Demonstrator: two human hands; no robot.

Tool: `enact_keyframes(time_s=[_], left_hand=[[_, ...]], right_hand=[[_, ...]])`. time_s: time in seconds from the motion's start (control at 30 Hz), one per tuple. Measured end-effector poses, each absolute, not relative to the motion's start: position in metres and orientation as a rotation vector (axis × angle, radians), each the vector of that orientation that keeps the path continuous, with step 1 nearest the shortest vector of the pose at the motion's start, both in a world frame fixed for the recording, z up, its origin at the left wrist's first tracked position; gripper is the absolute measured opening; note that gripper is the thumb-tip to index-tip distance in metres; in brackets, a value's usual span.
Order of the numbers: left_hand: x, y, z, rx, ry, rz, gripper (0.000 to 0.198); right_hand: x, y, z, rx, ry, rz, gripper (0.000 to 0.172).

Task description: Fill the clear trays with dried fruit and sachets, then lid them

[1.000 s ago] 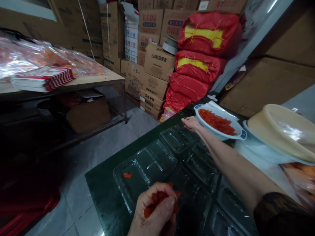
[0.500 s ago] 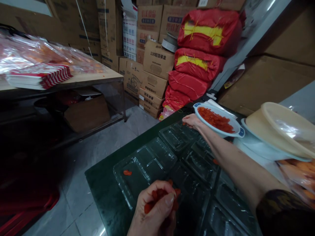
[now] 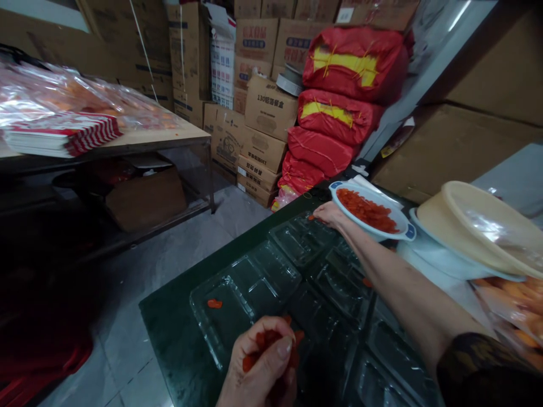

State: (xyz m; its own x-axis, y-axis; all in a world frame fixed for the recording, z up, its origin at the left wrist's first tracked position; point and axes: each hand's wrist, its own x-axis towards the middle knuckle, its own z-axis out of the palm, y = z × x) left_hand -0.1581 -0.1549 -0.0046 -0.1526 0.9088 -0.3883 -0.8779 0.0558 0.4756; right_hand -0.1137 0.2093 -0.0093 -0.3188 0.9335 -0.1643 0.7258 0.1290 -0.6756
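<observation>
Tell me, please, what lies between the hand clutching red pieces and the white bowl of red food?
Clear plastic compartment trays lie there, resting on the dark counter, as the head view shows.

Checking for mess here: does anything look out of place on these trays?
One red piece sits alone in a compartment of a clear plastic tray, its neighbours looking empty. Another small red piece lies loose beside the right forearm.

Red woven sacks (image 3: pixel 339 70) w/ yellow bands, red/white striped paper stack (image 3: pixel 63 135), white plastic bowl (image 3: pixel 403 223) w/ blue tips, orange-red pieces (image 3: pixel 367 210) inside, dark green mottled counter (image 3: pixel 178 345).
</observation>
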Motion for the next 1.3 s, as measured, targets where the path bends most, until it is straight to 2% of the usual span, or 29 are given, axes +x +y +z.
enact_keyframes(time_s=[0.2, 0.53, 0.83, 1.1, 1.3], left_hand=[[-0.156, -0.153, -0.008, 0.102, 0.686, 1.573, 0.03], [-0.155, -0.155, -0.01, 0.123, 0.682, 1.579, 0.027], [-0.152, -0.155, -0.008, 0.116, 0.684, 1.573, 0.025], [-0.154, -0.155, -0.011, 0.148, 0.65, 1.569, 0.025], [-0.154, -0.157, -0.01, 0.213, 0.653, 1.579, 0.024]], right_hand=[[-0.114, 0.195, 0.001, -1.626, -2.286, 0.729, 0.011], [-0.127, 0.184, 0.007, -1.566, -2.285, 0.768, 0.021], [-0.111, 0.196, -0.004, -1.697, -2.103, 0.782, 0.02], [-0.113, 0.191, 0.001, -1.747, -2.112, 0.695, 0.028], [-0.099, 0.177, 0.015, -1.819, -2.386, 0.637, 0.019]])
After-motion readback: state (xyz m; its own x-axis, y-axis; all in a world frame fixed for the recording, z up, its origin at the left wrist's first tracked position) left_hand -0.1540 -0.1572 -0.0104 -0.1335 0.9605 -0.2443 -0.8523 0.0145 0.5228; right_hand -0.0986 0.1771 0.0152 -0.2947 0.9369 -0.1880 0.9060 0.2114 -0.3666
